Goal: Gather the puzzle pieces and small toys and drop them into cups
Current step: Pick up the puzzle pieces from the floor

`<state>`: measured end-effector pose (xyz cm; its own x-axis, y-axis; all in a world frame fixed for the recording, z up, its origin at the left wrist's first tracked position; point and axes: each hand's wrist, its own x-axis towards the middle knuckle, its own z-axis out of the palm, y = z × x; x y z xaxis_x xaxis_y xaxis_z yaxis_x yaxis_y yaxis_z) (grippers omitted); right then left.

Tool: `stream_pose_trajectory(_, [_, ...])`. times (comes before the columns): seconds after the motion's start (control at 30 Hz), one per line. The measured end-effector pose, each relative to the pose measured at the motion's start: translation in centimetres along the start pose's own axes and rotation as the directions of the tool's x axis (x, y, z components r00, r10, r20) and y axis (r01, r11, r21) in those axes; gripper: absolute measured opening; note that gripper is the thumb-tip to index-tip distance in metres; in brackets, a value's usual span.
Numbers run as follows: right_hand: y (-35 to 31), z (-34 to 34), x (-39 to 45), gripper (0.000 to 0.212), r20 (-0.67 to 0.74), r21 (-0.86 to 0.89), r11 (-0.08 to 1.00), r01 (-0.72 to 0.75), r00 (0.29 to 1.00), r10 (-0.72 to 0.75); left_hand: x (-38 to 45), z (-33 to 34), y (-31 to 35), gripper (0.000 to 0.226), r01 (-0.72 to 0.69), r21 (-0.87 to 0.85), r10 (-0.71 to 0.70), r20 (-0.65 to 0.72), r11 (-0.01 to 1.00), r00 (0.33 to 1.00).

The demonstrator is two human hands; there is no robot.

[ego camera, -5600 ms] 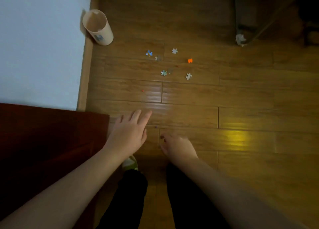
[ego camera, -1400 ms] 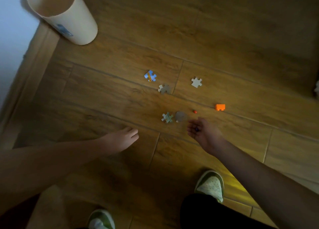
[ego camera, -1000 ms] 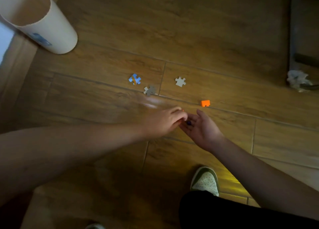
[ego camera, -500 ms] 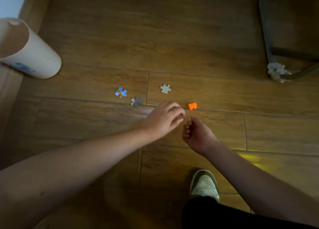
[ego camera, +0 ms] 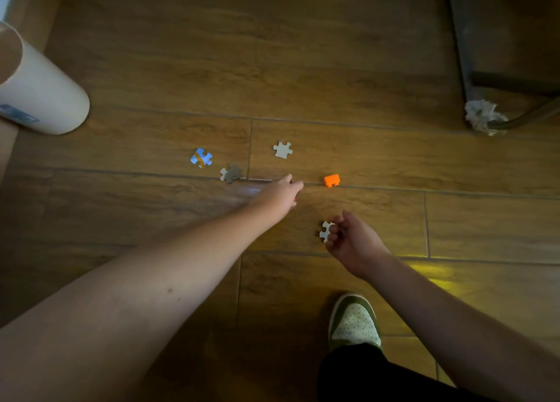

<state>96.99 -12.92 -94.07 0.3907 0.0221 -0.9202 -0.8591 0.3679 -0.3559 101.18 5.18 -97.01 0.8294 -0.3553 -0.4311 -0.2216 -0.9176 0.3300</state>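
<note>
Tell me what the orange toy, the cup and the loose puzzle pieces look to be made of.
Orange toy: likely moulded plastic, with a saturated even colour and blocky edges.
Cup: paper or plastic, hard to tell; pale matte wall with a printed label.
Puzzle pieces: probably die-cut cardboard, flat and thin, one with a printed blue face.

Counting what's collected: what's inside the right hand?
A white puzzle piece sticks out of the curled right hand. Anything deeper in the fist is covered.

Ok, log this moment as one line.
left hand: reaching over wooden floor | right hand: holds white puzzle piece | orange toy block: on floor | cream cup: far left
</note>
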Motion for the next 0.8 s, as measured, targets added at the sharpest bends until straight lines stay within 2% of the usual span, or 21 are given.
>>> stream_pose_trajectory(0.1, [0.2,0.0,-0.4,0.038,0.002,0.052,0.999,0.004,1.000,-0.005,0.3,0.1,0.9,0.042,0.015,0.115,-0.012,-0.019,0.993,1.000])
stream_pose_trajectory(0.13, [0.4,-0.1,-0.4,0.039,0.002,0.049,0.999,0.003,1.000,-0.003,0.3,0.2,1.1,0.043,0.041,0.099,-0.040,-0.010,0.994,0.999])
stream_pose_trajectory(0.23, [0.6,-0.2,-0.4,0.039,0.008,0.045,0.999,0.001,1.000,-0.001,0.2,-0.2,1.7,0.029,0.132,-0.029,-0.130,0.052,0.991,0.990])
stream_pose_trajectory(0.3, [0.6,-0.1,-0.4,0.040,0.011,0.054,0.999,0.008,1.000,-0.009,-0.3,-0.8,2.1,0.030,0.115,-0.083,-0.112,0.044,0.990,0.993])
stream_pose_trajectory(0.37, [0.8,0.1,-0.1,0.040,0.028,0.090,0.996,0.023,0.999,-0.025,-1.1,-0.9,2.7,0.029,0.001,-0.153,-0.007,-0.041,0.988,0.999])
stream_pose_trajectory(0.43, [1.2,0.4,0.2,0.039,0.088,0.148,0.989,0.016,0.996,-0.030,-2.2,-1.0,4.2,0.023,-0.182,-0.250,0.140,-0.175,0.951,0.975])
stream_pose_trajectory(0.53, [1.1,0.6,0.3,0.031,0.223,0.174,0.984,0.049,0.971,-0.088,-3.5,-0.8,6.6,0.023,-0.351,-0.294,0.295,-0.218,0.889,0.930])
stream_pose_trajectory(0.6, [0.8,0.6,0.5,0.032,0.230,0.158,0.985,0.073,0.967,-0.109,-3.6,-0.4,7.1,0.027,-0.398,-0.252,0.342,-0.241,0.882,0.908])
stream_pose_trajectory(0.67, [0.6,0.6,0.8,0.025,0.174,0.136,0.988,0.075,0.980,-0.098,-3.6,-0.3,6.4,0.023,-0.425,-0.202,0.356,-0.305,0.882,0.883])
stream_pose_trajectory(0.73, [0.6,0.7,1.2,0.026,0.115,0.112,0.993,0.043,0.992,-0.056,-3.9,-0.5,5.2,0.020,-0.403,-0.203,0.304,-0.389,0.892,0.870])
stream_pose_trajectory(0.8, [0.5,0.7,1.3,0.037,0.062,0.046,0.999,0.024,0.998,-0.027,-4.4,-0.5,3.3,0.021,-0.297,-0.239,0.193,-0.379,0.924,0.905])
